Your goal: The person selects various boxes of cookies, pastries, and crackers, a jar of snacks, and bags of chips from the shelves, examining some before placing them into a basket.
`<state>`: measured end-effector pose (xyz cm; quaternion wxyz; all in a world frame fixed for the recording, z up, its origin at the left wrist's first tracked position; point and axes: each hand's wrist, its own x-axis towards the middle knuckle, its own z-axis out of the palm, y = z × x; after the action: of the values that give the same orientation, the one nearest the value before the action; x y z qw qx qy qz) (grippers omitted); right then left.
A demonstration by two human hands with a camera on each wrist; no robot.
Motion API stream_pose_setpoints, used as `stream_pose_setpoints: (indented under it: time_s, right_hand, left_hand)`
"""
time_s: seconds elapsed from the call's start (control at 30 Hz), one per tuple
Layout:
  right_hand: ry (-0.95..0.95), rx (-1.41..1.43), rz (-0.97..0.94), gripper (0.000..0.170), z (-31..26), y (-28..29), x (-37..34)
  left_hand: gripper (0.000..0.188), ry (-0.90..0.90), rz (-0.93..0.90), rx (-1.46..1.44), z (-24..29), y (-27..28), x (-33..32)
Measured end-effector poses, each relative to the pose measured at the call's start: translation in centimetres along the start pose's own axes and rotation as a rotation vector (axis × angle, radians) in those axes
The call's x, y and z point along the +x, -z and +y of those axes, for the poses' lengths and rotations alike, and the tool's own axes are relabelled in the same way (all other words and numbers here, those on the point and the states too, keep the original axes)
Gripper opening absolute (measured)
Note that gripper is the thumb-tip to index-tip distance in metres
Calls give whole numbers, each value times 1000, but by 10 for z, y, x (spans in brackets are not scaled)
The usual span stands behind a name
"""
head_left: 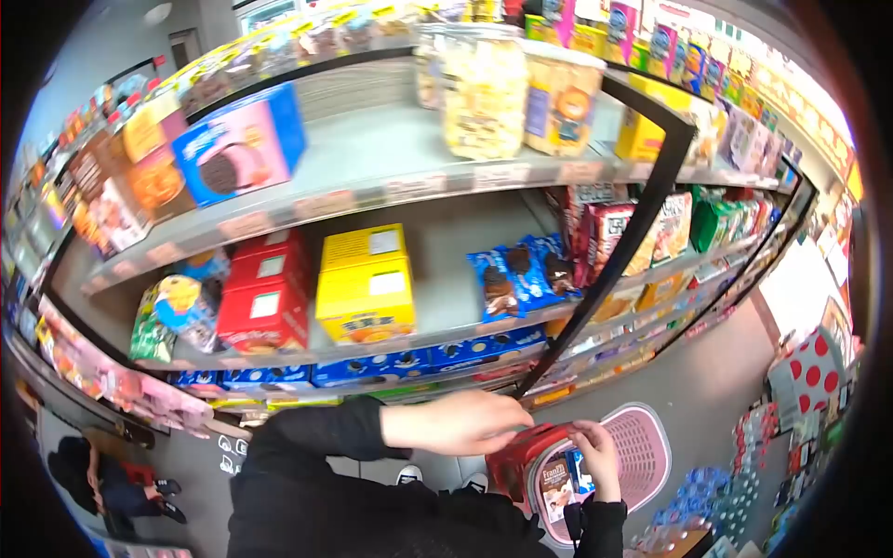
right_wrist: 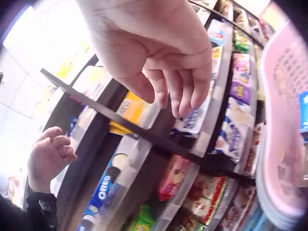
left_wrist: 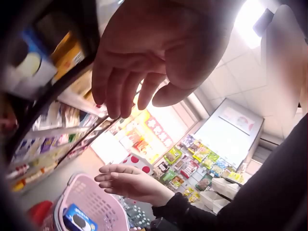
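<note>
"Pink basket: where does it sit relative to the hands?"

"Low on the person's right, out past the shelf. In the head view the right hand lies across part of its opening, so that hand is plainly the nearer. The left hand is off to the basket's left."

"And its long axis?"

"Slantwise: one end near the body, the other away and to the right. I'd judge any move on it to hang on that slant and on the right hand's nearness to the rim."

"Is either grip on it?"

"No. Both look empty, fingers loosely bent. The right wrist view shows the right hand apart from the rim."

"How are the arms posed?"

"The left forearm reaches across the front, its fingers pointing right. The right forearm comes up from below, its fingertips near the left hand's."

"Anything inside?"

"A brown packet and a blue box. Something red is just beside the basket. What bears the basket's weight, I can't tell."
</note>
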<state>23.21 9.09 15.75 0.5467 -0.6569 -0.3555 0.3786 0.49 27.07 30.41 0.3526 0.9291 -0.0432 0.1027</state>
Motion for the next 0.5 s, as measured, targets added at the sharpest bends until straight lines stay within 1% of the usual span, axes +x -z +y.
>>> stream_pose_setpoints:
  time_s: [0.03,0.07,0.13,0.17,0.23,0.27,0.3,0.37,0.43,0.5]
  right_hand:
    - [12,26,-50,23,-20,-15,2]
    - [21,11,-64,23,-30,-29,4]
    - [76,83,-249,23,-42,-54,8]
    - [83,75,-251,23,-50,-64,9]
    - [132,-25,-442,21,-67,-77,13]
    - [230,-168,-477,19,-74,-78,21]
    - [281,-155,-490,19,-97,-82,22]
    - [320,-198,-441,19,-150,-88,23]
    - [556,-265,-402,19,-186,-87,33]
    - [567,-221,-347,21,-221,-81,37]
  left_hand:
    - [28,-41,25,98,12,18,-16]
    - [27,-23,16,204,31,42,-30]
    - [24,20,-3,405,70,87,-49]
    - [22,45,-14,501,86,107,-54]
    - [19,133,42,711,116,143,-58]
    - [18,89,152,757,116,159,-57]
    - [16,43,261,799,117,174,-54]
    - [17,-63,408,888,112,201,-42]
    - [19,16,453,802,109,228,-25]
    - [22,137,526,673,107,246,-5]
